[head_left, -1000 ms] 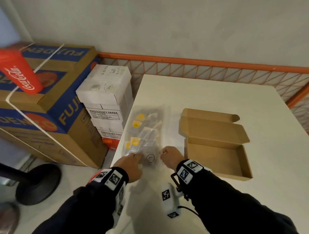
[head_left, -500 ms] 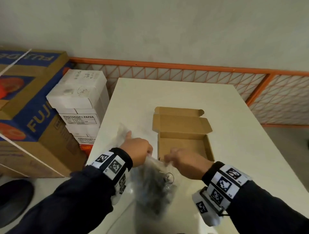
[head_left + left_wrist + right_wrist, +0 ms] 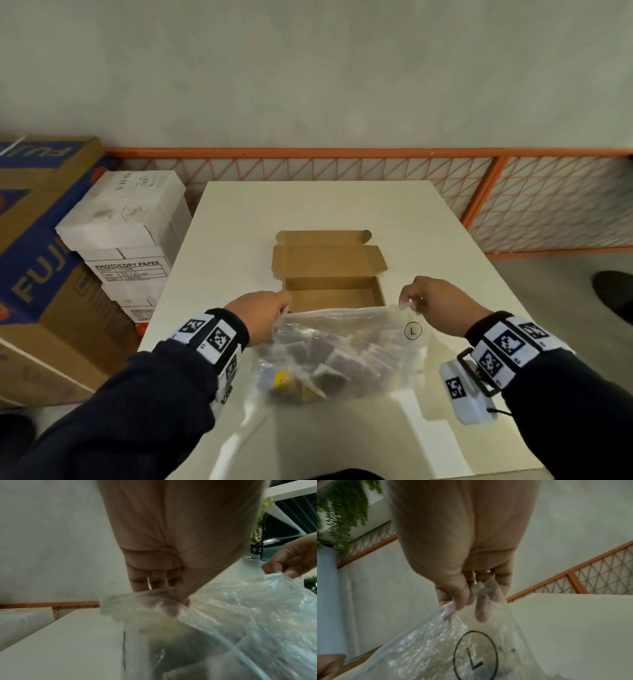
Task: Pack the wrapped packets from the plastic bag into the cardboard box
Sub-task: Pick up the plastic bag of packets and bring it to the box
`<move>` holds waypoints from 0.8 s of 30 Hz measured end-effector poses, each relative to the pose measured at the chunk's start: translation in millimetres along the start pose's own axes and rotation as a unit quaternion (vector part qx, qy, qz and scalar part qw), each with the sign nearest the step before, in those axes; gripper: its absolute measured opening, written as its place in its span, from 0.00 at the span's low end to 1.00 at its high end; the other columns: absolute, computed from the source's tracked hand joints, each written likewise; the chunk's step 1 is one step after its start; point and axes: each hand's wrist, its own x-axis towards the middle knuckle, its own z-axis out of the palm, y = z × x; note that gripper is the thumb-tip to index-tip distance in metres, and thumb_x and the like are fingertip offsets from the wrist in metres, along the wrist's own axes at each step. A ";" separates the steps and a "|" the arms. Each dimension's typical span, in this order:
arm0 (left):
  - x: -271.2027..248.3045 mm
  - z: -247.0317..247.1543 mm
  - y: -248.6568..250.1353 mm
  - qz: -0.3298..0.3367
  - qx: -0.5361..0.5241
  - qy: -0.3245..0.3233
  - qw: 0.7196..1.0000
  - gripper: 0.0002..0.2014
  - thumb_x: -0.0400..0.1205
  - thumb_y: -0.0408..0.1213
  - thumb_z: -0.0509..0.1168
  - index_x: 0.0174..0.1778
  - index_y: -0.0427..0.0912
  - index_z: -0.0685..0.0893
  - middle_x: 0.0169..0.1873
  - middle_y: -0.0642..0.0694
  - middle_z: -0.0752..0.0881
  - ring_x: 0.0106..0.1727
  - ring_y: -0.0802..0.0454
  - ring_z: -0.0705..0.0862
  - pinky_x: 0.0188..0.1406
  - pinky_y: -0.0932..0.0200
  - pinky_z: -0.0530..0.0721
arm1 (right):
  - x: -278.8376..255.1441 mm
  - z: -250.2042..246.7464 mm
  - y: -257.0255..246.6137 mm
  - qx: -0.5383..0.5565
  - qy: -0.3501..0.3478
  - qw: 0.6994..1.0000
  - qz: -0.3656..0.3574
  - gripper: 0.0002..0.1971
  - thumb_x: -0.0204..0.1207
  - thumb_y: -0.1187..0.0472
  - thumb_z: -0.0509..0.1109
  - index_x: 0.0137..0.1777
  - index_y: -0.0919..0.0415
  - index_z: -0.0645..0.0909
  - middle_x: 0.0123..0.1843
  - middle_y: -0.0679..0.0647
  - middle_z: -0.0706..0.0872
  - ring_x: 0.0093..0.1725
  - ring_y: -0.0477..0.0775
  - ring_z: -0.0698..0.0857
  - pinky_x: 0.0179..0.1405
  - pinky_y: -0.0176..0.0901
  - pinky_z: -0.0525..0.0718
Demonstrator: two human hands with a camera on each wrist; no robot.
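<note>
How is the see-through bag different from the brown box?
The plastic bag is clear, soft and crinkly; the cardboard box is brown, stiff and flat-sided. The bag holds wrapped packets; the box looks empty. The left hand and right hand pinch the bag's top corners; the box sits untouched on the white table, lid folded back. Both are containers.

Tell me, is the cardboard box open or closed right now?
Open. The cardboard box has its lid flap folded back, and the bare brown floor shows; no packets lie in the part visible.
</note>
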 end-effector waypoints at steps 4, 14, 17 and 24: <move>5.3 -10.4 -0.9 -0.029 0.001 0.032 0.999 0.24 0.74 0.19 0.56 0.61 0.48 0.72 0.45 0.49 0.77 0.43 0.51 0.76 0.42 0.61 0.74 | 12.2 -3.2 11.3 0.005 0.035 0.999 0.025 0.18 0.75 0.77 0.57 0.52 0.59 0.84 0.44 0.51 0.74 0.43 0.52 0.76 0.42 0.38 0.71; 25.7 -30.9 -26.6 -0.069 0.025 0.091 0.993 0.10 0.81 0.25 0.57 0.50 0.41 0.81 0.44 0.48 0.75 0.44 0.50 0.74 0.43 0.62 0.68 | 43.9 -4.8 24.3 0.024 0.122 0.991 0.041 0.19 0.75 0.78 0.57 0.54 0.61 0.85 0.51 0.58 0.79 0.46 0.60 0.82 0.39 0.39 0.71; 28.7 -39.1 -28.7 -0.084 0.022 0.108 0.990 0.09 0.82 0.28 0.57 0.50 0.40 0.82 0.45 0.46 0.79 0.44 0.50 0.75 0.42 0.61 0.68 | 48.8 -7.6 25.5 0.033 0.158 0.986 0.035 0.18 0.76 0.78 0.58 0.53 0.62 0.86 0.52 0.59 0.80 0.44 0.59 0.81 0.38 0.41 0.73; 31.3 -47.3 -18.4 -0.159 0.067 0.011 0.985 0.13 0.81 0.30 0.57 0.59 0.44 0.79 0.53 0.45 0.81 0.49 0.46 0.79 0.45 0.58 0.75 | 50.1 -11.7 34.9 0.059 0.119 0.990 0.054 0.15 0.78 0.73 0.60 0.55 0.61 0.86 0.51 0.59 0.83 0.54 0.59 0.82 0.46 0.39 0.72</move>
